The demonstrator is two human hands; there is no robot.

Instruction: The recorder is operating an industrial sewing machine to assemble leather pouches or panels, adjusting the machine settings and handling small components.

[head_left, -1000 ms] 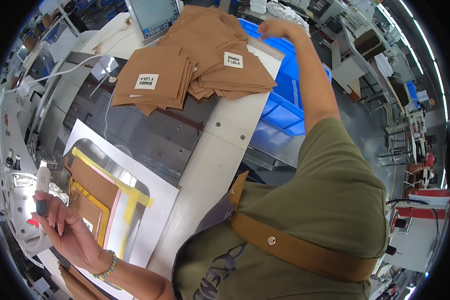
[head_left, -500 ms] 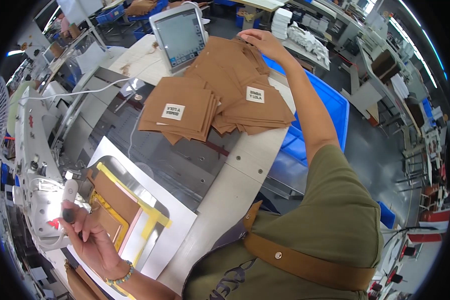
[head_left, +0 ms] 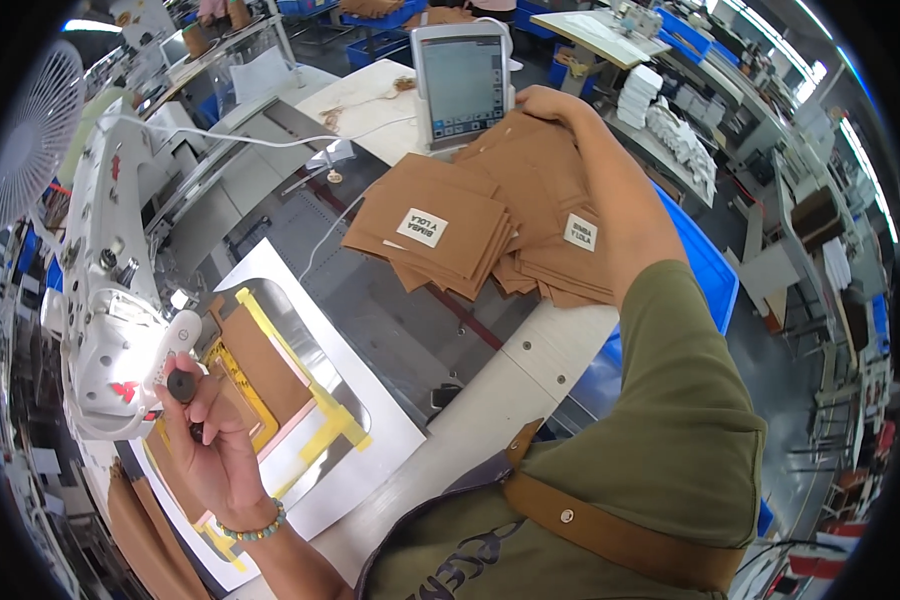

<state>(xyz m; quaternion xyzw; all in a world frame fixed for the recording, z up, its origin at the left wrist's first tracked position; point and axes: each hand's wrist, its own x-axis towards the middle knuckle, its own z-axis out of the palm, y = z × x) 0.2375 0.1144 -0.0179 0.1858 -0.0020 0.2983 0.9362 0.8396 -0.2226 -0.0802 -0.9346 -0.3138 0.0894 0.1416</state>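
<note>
My left hand [head_left: 216, 440] is closed around a small tool with a black round end [head_left: 181, 386], beside the lit head of a white sewing machine [head_left: 120, 370]. Below it lies a clear template [head_left: 342, 388] with yellow tape, holding brown pieces [head_left: 260, 358], on a white sheet [head_left: 395, 440]. My right arm stretches far out, and my right hand [head_left: 553, 104] curls over the far edge of the brown pieces [head_left: 535, 165] beside the tablet screen; its fingertips are partly hidden. Two nearer stacks of brown pieces [head_left: 440, 190] carry white labels.
A tablet-like control screen [head_left: 462, 85] stands behind the stacks. A blue bin [head_left: 705, 270] sits right of the table, partly behind my arm. A white cable [head_left: 270, 143] crosses to the screen. A fan [head_left: 35, 135] stands at the left. Brown strips [head_left: 140, 530] hang at the lower left.
The whole view has shifted, so the scene sits further right. My right hand has come closer to the screen and bent over the brown pieces. My left hand keeps its grip beside the machine head.
</note>
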